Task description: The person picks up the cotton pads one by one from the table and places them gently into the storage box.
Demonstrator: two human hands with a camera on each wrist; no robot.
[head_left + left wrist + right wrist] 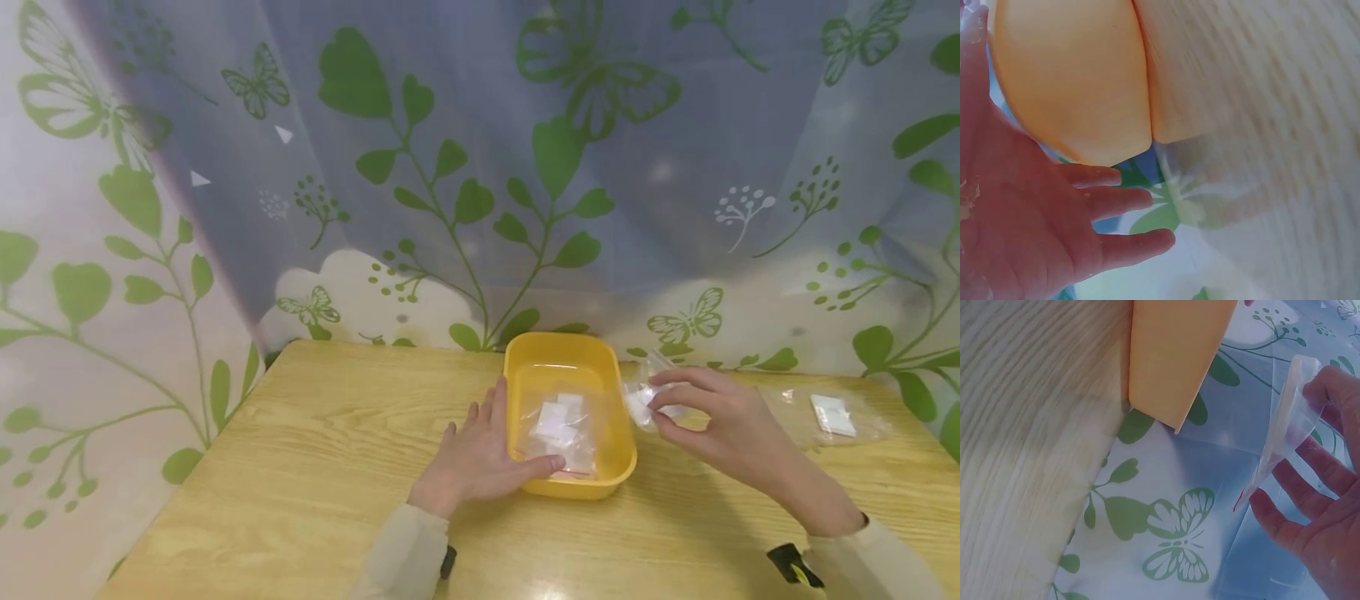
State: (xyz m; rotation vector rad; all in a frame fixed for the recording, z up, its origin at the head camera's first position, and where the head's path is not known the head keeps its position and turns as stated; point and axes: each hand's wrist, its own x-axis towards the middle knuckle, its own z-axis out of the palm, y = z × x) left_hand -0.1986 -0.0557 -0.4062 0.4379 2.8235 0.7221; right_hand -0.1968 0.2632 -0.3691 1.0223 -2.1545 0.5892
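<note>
A yellow plastic box [572,346] stands on the table, with several white pieces in clear plastic bags [558,425] inside. My left hand [480,458] lies against the box's left side, fingers straight along the outer wall and thumb reaching over the rim. Those spread fingers also show in the left wrist view beside the yellow wall. Just right of the box, my right hand [720,421] pinches a small clear plastic bag [1282,425] between thumb and fingers, raised off the table. Something white is in that bag; its kind cannot be made out.
Farther right on the table [315,433] lies another clear bag [795,417] with white flat pieces [832,415] in it. A blue and white curtain [480,275] printed with green leaves and butterflies hangs along the table's back edge and left side.
</note>
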